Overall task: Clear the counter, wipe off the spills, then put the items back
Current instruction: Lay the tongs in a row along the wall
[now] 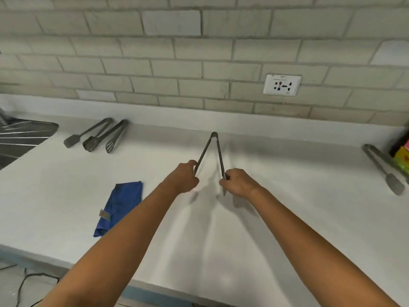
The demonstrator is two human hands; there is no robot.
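Observation:
A pair of metal tongs [213,149] is spread wide over the middle of the white counter [287,196], hinge pointing at the wall. My left hand [187,177] grips the left arm of the tongs near its tip. My right hand [238,181] grips the right arm the same way. A folded blue cloth [120,207] lies on the counter to the left of my left forearm. Two more pairs of tongs [98,135] lie side by side at the back left. Another pair of tongs [384,168] lies at the far right.
A steel sink drainer [22,138] sits at the far left edge. A colourful box [402,156] stands at the far right by the wall. A wall socket [282,85] is set in the tiled backsplash. Cables lie on the floor at bottom left.

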